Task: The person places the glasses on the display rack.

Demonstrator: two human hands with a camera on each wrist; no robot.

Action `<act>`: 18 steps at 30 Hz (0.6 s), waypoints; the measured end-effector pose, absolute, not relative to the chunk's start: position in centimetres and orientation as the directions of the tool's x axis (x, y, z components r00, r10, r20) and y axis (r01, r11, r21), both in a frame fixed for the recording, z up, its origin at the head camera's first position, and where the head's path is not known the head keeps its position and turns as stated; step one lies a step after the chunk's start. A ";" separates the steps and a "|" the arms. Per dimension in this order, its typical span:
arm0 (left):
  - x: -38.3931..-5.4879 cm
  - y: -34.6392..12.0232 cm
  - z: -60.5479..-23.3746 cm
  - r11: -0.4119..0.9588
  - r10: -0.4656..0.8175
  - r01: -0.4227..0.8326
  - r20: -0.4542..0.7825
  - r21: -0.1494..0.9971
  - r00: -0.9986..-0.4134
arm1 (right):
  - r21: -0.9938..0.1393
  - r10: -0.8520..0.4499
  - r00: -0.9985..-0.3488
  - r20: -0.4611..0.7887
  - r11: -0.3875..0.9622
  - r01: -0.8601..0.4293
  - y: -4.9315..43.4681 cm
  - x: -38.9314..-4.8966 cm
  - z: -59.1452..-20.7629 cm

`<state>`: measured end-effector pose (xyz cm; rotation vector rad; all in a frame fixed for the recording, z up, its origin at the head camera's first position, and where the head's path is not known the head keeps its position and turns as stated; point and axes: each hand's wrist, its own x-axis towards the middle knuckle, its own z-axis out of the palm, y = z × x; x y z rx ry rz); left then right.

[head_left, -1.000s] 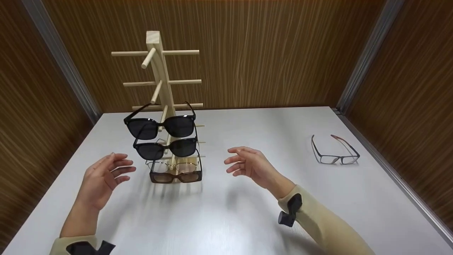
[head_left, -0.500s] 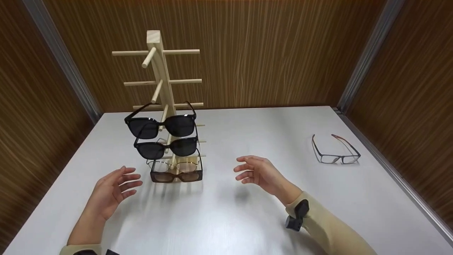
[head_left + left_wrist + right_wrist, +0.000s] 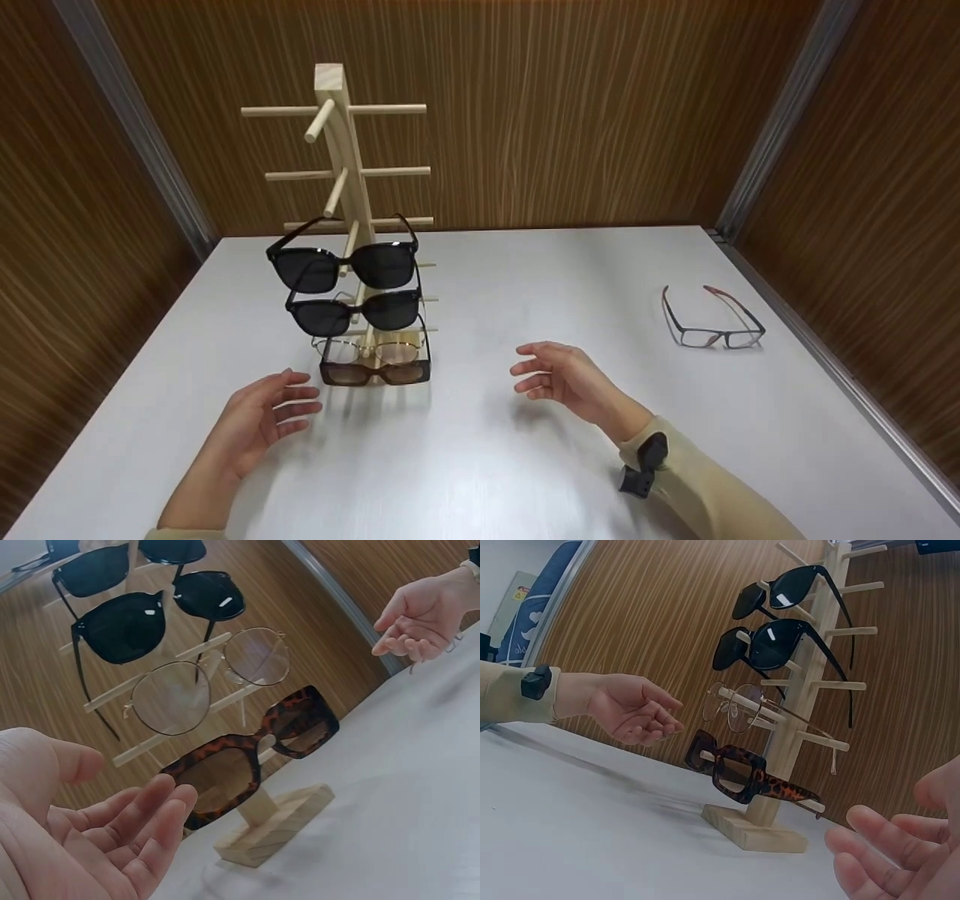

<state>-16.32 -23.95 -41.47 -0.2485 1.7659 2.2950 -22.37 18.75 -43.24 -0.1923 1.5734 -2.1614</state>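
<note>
My left hand [image 3: 259, 420] hovers over the table just left of the lowest glasses, fingers loosely bent, holding nothing. Farther right, my right hand [image 3: 566, 379] is in the air, relaxed, with nothing in it. Between them stands a wooden eyewear rack [image 3: 349, 161] with pegs. On its lower pegs hang two pairs of black sunglasses, the upper sunglasses [image 3: 382, 265] above the lower sunglasses [image 3: 324, 318]. Below come thin-rimmed round glasses [image 3: 172, 697] and tortoiseshell sunglasses [image 3: 217, 780] with brown lenses. The rack's wooden foot [image 3: 754, 830] rests on the table.
Clear glasses [image 3: 720, 337] with dark frames and reddish temple tips lie unfolded on the white table [image 3: 480, 465] at the right. Wood-grain panels [image 3: 570, 112] enclose the back and both sides. The rack's upper pegs [image 3: 390, 109] stick out bare.
Both hands have drifted toward the table's near side and to the right, the left ending lower beside the rack. The glasses and rack have not moved.
</note>
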 end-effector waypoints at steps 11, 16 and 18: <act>-15.1 -21.4 -42.8 -0.219 0.197 -0.323 -0.282 0.921 -0.939 | -0.929 -0.399 -0.901 -0.172 -0.238 0.283 20.8 -22.0 -44.1; -15.1 -19.8 -43.4 -0.219 0.221 -0.339 -0.292 0.915 -0.931 | -0.927 -0.397 -0.900 -0.178 -0.239 0.288 21.8 -21.8 -44.5; -14.9 -19.3 -43.7 -0.212 0.221 -0.344 -0.298 0.915 -0.929 | -0.926 -0.395 -0.900 -0.182 -0.240 0.293 22.2 -21.7 -44.6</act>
